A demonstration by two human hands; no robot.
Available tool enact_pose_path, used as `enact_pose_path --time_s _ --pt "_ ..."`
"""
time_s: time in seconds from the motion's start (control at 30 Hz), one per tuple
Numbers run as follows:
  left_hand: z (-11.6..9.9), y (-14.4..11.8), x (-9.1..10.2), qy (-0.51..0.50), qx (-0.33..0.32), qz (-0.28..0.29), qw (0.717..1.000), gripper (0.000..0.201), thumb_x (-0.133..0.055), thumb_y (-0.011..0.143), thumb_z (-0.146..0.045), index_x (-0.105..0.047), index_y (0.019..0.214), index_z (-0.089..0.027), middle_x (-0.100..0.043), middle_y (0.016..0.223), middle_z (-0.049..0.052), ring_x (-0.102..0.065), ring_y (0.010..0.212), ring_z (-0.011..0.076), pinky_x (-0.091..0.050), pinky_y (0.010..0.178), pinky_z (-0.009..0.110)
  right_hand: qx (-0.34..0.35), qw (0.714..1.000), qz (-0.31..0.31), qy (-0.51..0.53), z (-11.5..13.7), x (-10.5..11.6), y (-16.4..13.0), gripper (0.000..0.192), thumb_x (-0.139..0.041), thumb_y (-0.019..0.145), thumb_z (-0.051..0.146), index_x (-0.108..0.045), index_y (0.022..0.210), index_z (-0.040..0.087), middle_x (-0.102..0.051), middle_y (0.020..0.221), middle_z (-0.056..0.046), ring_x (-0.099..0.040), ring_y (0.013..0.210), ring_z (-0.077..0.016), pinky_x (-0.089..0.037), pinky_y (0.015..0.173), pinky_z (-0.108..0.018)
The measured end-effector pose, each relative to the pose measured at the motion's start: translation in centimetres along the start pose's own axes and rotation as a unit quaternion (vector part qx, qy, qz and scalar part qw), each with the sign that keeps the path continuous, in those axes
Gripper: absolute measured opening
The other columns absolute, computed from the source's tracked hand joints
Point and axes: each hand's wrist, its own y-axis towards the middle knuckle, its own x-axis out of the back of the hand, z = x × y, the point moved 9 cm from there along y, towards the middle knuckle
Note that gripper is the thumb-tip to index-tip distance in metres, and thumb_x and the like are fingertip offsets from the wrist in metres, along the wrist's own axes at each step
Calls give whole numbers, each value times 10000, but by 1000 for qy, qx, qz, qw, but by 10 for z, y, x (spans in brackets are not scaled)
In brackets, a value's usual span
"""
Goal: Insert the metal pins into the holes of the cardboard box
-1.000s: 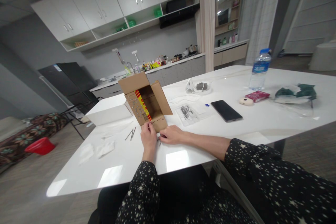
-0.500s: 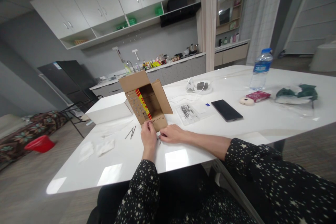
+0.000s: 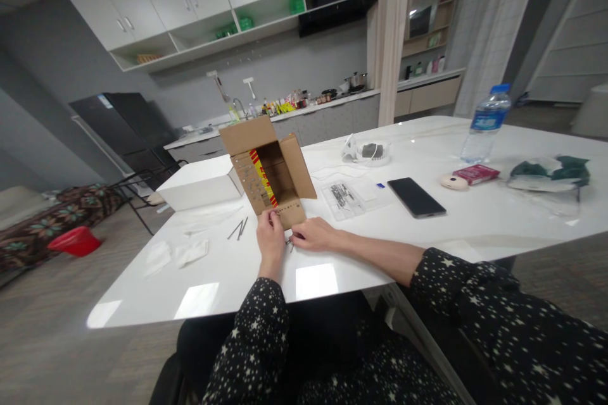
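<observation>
An open cardboard box stands tilted on the white table, its flaps spread. Small shiny studs dot its left side, beside a red and yellow strip, and a row of dark marks runs along its lower front flap. My left hand is closed at that flap's left corner, thumb and fingers pinched on the cardboard. Just right of it, my right hand rests on the table with curled fingers over small dark metal pieces. What its fingertips grip is hidden. Several long nails lie left of my hands.
Right of the box are a clear plastic case of small parts, a black phone, a red box and a water bottle. A white box stands behind left. Crumpled white tissues lie at front left.
The whole view has shifted slightly as my head moved. Both hands keep nearly the same place at the box, with my right fingers still bent over the small metal pieces.
</observation>
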Motion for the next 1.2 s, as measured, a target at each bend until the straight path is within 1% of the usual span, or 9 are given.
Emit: enact_pose_path --time_s 0.17,0.33,0.5,0.67,0.83,1.07,1.2 --pt "-2 0 -1 4 -20 -2 1000 270 -401 919 -311 -642 975 -203 -684 960 60 -621 885 193 -477 830 324 11 1000 -10 -1 1 1 0 353 -397 948 403 -686 932 200 -738 885 -66 -666 786 -211 -364 623 -266" --pt "1 1 -1 7 -26 -9 1000 273 -429 904 -311 -662 978 -191 -678 989 80 -619 893 200 -483 834 329 8 1000 -9 2 1 1 -1 367 -392 949 409 -692 934 199 -737 876 -70 -662 779 -211 -370 637 -268" --pt "1 1 0 -1 -18 -11 1000 266 -439 897 -319 -654 975 -182 -672 950 78 -616 804 185 -483 797 328 12 1000 -13 1 1 0 0 357 -398 943 408 -688 923 201 -735 860 -66 -660 756 -207 -364 627 -266" --pt "1 0 3 -32 -11 -21 999 211 -468 881 -304 -613 975 -183 -663 915 53 -606 761 163 -479 743 304 20 999 -25 2 0 0 1 353 -403 933 409 -690 895 207 -734 843 -57 -669 755 -214 -356 600 -266" --pt "1 -1 2 -6 -9 -12 1000 153 -502 857 -298 -599 903 -189 -640 828 26 -578 689 150 -459 690 291 12 1000 -25 8 0 2 0 359 -402 935 405 -699 902 207 -734 841 -56 -664 740 -211 -367 609 -267" --pt "-1 -1 2 -4 -11 -5 1000 147 -513 850 -304 -598 890 -190 -637 821 22 -570 683 146 -453 685 287 9 1000 -15 16 1 2 -1 355 -411 941 400 -705 925 203 -737 861 -59 -660 758 -207 -382 637 -267" --pt "1 -1 3 4 -5 -14 1000 151 -501 857 -301 -598 902 -194 -645 836 25 -574 695 151 -451 698 293 6 1000 -13 13 0 1 0 356 -411 944 405 -704 930 203 -737 860 -58 -664 764 -208 -381 636 -263"
